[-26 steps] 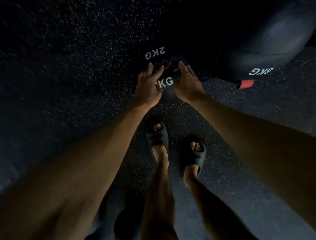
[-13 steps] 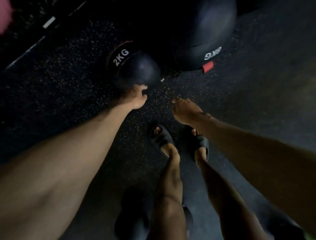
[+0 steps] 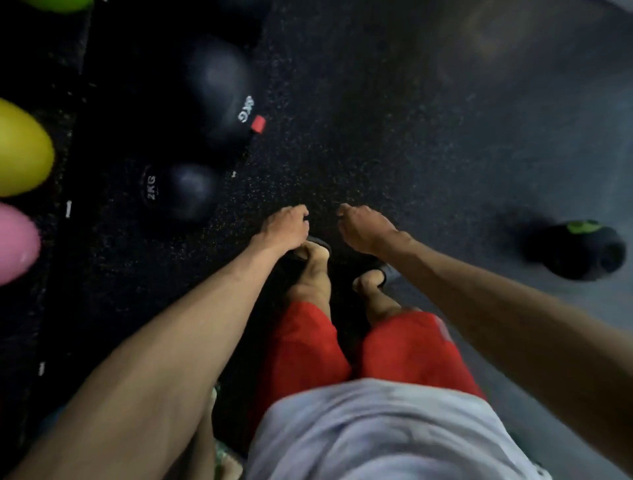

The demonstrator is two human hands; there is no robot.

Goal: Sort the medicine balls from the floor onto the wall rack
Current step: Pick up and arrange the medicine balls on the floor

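Probably light but smooth, the 2KG ball (image 3: 186, 192) wants cupping from both sides; left hand (image 3: 284, 224) and right hand (image 3: 363, 229) hang loosely curled, empty.

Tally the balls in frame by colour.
Black: 3: small black rubber 2KG ball, larger black ball with red tag, blurred black ball with green patch (shape unclear)
Yellow: 1: glossy yellow ball
Pink: 1: glossy pink ball
Green: 1: green ball cropped at the top edge
Total: 6
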